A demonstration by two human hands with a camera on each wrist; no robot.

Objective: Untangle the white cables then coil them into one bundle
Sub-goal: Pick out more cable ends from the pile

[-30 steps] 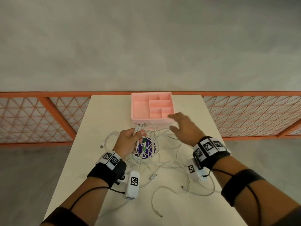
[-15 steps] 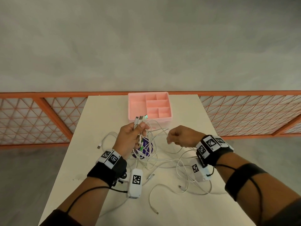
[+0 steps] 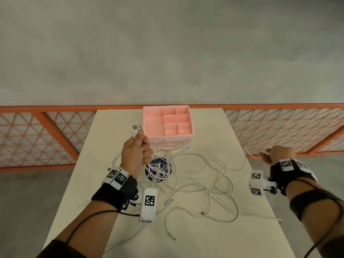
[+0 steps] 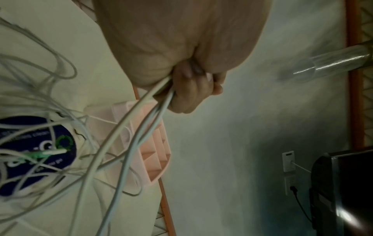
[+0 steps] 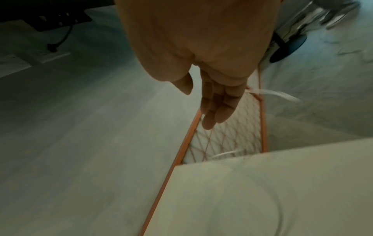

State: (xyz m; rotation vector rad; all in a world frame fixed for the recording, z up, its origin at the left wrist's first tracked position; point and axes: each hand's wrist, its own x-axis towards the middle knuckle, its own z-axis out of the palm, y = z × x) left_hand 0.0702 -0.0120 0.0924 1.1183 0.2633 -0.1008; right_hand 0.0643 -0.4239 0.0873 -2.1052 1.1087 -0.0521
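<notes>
On the cream table (image 3: 115, 211) there is a loose tangle of white cables (image 3: 195, 175); the strands cross so often that I cannot count them. The left hand (image 3: 135, 155) is raised above the table and its fingers are closed around a small bunch of cable ends. About three plugs (image 3: 135, 129) stick out above the thumb, and in the left wrist view at least three strands leave the fist (image 4: 193, 89). The right hand (image 3: 277, 154) is out beyond the right edge of the table, fingers extended and relaxed (image 5: 218, 103). One white strand passes close by it, but I cannot tell if it is held. One round purple disc (image 3: 158, 169) lies under the tangle. One pink tray (image 3: 149, 135) with six compartments stands at the far edge.
</notes>
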